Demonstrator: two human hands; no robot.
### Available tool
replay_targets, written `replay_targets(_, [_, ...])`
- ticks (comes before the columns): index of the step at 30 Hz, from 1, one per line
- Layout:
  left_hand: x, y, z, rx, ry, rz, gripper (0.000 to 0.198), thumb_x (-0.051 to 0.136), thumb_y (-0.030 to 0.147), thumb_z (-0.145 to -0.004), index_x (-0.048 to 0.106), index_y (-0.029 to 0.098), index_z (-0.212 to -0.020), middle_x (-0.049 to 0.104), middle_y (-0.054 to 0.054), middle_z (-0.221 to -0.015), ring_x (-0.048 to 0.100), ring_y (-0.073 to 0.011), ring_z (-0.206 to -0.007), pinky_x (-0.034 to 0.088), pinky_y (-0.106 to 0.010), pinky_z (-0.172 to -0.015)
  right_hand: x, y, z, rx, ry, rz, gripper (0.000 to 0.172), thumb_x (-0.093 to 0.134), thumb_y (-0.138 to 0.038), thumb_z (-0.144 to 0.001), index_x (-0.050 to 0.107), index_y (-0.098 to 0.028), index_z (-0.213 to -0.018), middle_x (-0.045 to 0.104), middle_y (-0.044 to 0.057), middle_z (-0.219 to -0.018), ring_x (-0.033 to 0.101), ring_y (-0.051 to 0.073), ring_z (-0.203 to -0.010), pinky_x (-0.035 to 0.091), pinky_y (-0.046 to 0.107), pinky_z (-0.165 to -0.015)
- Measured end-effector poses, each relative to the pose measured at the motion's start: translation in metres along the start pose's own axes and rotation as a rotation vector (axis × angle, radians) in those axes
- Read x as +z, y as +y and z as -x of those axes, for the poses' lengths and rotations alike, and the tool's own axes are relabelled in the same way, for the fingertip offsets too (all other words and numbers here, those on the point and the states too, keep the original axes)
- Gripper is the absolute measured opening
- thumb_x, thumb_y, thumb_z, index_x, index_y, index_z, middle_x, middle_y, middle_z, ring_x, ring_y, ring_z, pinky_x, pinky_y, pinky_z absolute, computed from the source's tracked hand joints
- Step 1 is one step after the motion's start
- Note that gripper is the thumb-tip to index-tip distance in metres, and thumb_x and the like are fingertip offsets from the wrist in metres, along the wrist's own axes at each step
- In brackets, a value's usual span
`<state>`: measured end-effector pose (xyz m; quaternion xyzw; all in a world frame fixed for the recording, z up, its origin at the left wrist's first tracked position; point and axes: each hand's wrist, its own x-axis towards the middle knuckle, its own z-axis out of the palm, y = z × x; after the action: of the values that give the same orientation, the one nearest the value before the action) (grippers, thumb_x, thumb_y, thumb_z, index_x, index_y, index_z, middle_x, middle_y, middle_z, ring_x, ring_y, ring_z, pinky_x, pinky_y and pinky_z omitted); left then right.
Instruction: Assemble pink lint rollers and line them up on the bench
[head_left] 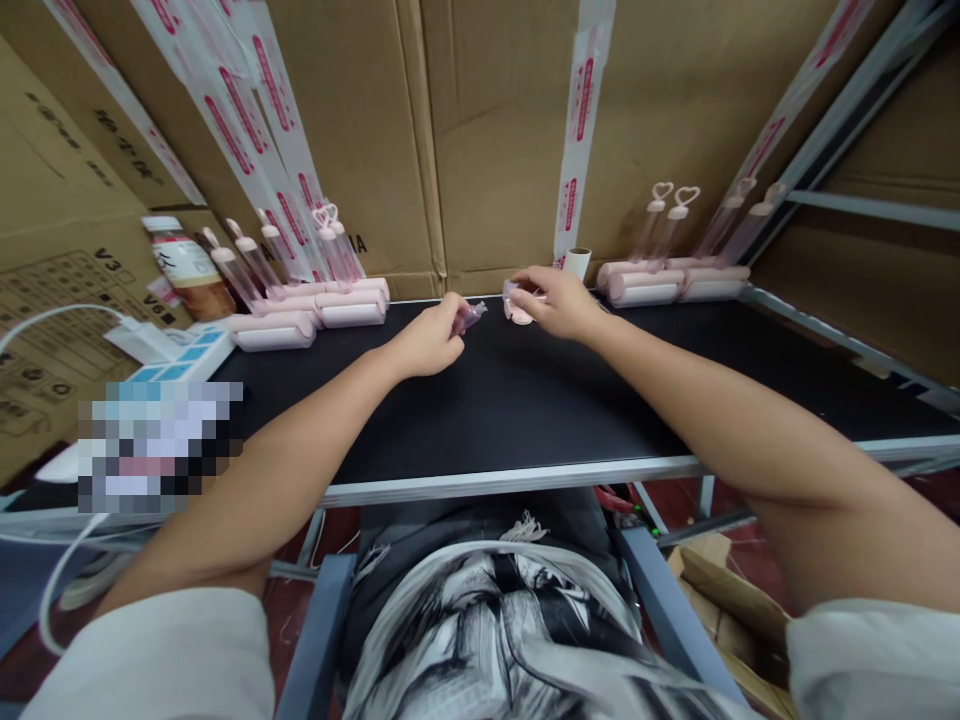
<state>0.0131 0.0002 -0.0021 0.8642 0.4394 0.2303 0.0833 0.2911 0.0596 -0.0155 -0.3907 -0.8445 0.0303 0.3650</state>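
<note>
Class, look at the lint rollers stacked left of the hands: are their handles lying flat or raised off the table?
Raised. The left rollers rest on their pink heads, and their clear handles slant upward against the cardboard box.

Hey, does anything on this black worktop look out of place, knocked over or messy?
Nothing stands out. The pink rollers sit in tidy groups at back left and back right of the black worktop. The left hand holds a small clear pinkish piece; the right hand rests on a pink part.
</note>
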Motion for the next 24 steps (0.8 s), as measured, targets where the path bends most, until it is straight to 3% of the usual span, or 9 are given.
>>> replay_targets(3, [0.003,0.005,0.0,0.116,-0.016,-0.048,0.029,0.061,0.015,-0.088,0.066,0.018,-0.116,0.069,-0.011,-0.112,0.067,-0.0238,-0.096,0.053,-0.038,-0.092,0.007,-0.029,0.007,-0.033,-0.135,-0.258,0.053,0.062,-0.067,-0.1,0.073,-0.017,-0.116,0.076,0.007,-0.086,0.069,0.024,-0.078,0.05,0.036,-0.074])
replay_targets(6, [0.002,0.007,-0.001,0.159,-0.017,-0.085,0.026,0.066,0.026,-0.093,0.071,0.019,-0.118,0.07,-0.011,-0.114,0.068,-0.0257,-0.101,0.053,-0.039,-0.095,0.014,-0.046,0.009,0.001,-0.18,-0.418,0.042,0.069,-0.062,-0.096,0.068,-0.02,-0.102,0.072,0.003,-0.078,0.065,0.018,-0.066,0.047,0.031,-0.064])
replay_targets(11, [-0.006,0.001,-0.004,-0.006,0.083,-0.095,0.042,0.066,0.045,-0.099,0.071,0.016,-0.13,0.078,-0.012,-0.113,0.071,-0.0287,-0.102,0.053,-0.041,-0.097,0.004,-0.036,0.001,0.206,-0.086,-0.589,0.03,0.071,-0.047,-0.096,0.059,-0.022,-0.085,0.069,0.001,-0.071,0.057,0.012,-0.052,0.044,0.027,-0.054])
replay_targets(14, [-0.007,-0.002,-0.005,0.016,0.031,-0.171,0.038,0.057,0.042,-0.104,0.073,0.017,-0.128,0.079,-0.015,-0.123,0.072,-0.0315,-0.113,0.053,-0.043,-0.102,-0.004,-0.026,-0.001,0.306,-0.179,-0.629,0.03,0.076,-0.045,-0.093,0.061,-0.022,-0.082,0.069,0.001,-0.067,0.058,0.012,-0.053,0.046,0.026,-0.052])
replay_targets(19, [-0.006,0.004,-0.002,0.069,-0.038,-0.266,0.041,0.051,0.042,-0.107,0.07,0.019,-0.134,0.079,-0.015,-0.129,0.073,-0.0323,-0.117,0.053,-0.042,-0.099,-0.006,-0.025,0.005,0.2,-0.419,-0.562,0.049,0.077,-0.067,-0.089,0.075,-0.019,-0.096,0.068,0.0,-0.068,0.057,0.013,-0.055,0.044,0.026,-0.053])
replay_targets(24, [-0.009,0.016,-0.002,-0.004,0.067,-0.29,0.04,0.054,0.049,-0.106,0.072,0.022,-0.13,0.082,-0.012,-0.113,0.075,-0.0315,-0.104,0.05,-0.039,-0.087,-0.009,-0.036,0.003,0.033,-0.302,-0.522,0.052,0.071,-0.069,-0.092,0.077,-0.018,-0.099,0.055,-0.004,-0.065,0.047,0.012,-0.058,0.036,0.028,-0.057])
